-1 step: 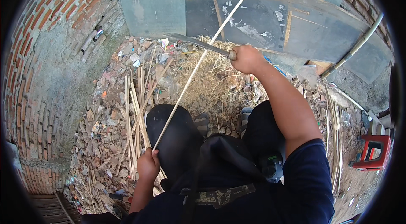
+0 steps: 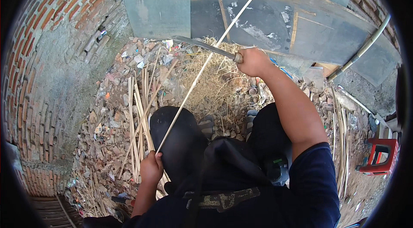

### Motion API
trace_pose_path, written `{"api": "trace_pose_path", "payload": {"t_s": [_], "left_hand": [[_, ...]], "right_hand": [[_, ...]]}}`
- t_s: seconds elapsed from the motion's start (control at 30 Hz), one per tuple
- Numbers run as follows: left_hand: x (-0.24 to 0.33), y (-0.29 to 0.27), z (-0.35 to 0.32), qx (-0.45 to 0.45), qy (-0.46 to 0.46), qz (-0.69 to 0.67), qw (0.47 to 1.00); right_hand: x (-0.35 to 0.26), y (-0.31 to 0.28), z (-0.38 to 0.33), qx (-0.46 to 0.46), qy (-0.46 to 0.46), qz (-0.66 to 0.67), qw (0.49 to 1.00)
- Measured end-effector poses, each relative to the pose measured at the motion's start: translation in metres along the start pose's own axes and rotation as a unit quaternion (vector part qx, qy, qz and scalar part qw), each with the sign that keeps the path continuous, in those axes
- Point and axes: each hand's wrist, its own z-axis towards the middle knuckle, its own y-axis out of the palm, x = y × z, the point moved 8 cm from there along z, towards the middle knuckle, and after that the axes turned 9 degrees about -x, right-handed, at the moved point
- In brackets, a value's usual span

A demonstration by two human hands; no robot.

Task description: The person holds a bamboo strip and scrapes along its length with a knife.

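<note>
In my right hand (image 2: pixel 254 62), held out ahead of me, is the short handle of a long knife (image 2: pixel 200 43) with a slightly curved blade. Its blade points left and crosses a thin, pale bamboo strip (image 2: pixel 190 91); whether it touches the strip I cannot tell. My left hand (image 2: pixel 151 169), low beside my left knee, pinches the near end of that strip. From there the strip slants over my left leg (image 2: pixel 177 131) up and away to the right, its far end free. Pale shavings (image 2: pixel 211 79) lie heaped on the ground beneath the blade.
More bamboo strips (image 2: pixel 137 118) lie on the rubble left of my leg, with others (image 2: pixel 342 142) at right. A brick wall (image 2: pixel 41 111) bounds the left; boards (image 2: pixel 155 4) stand ahead. A red stool (image 2: pixel 380 157) and a slanting pole (image 2: pixel 361 51) are at right.
</note>
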Motion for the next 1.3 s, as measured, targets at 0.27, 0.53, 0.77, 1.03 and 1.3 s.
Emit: {"api": "trace_pose_path", "payload": {"t_s": [0.27,0.53,0.77,1.03,1.3], "left_hand": [[0.000,-0.002,-0.004,-0.019,0.000,-0.035,0.999],[-0.002,-0.002,0.001,-0.020,0.017,-0.034,0.999],[-0.008,0.006,-0.002,-0.019,0.006,-0.115,0.993],[-0.012,0.006,0.003,-0.041,0.041,-0.151,0.987],[-0.004,0.001,0.004,-0.042,0.054,-0.149,0.986]], "right_hand": [[-0.043,0.020,-0.021,-0.056,-0.084,-0.086,0.991],[0.011,0.015,0.008,-0.021,-0.019,0.030,0.999],[-0.007,-0.024,-0.032,0.064,-0.104,0.075,0.990],[-0.010,-0.071,-0.063,0.243,-0.119,-0.162,0.949],[-0.040,-0.019,-0.046,0.050,-0.102,-0.136,0.984]]}}
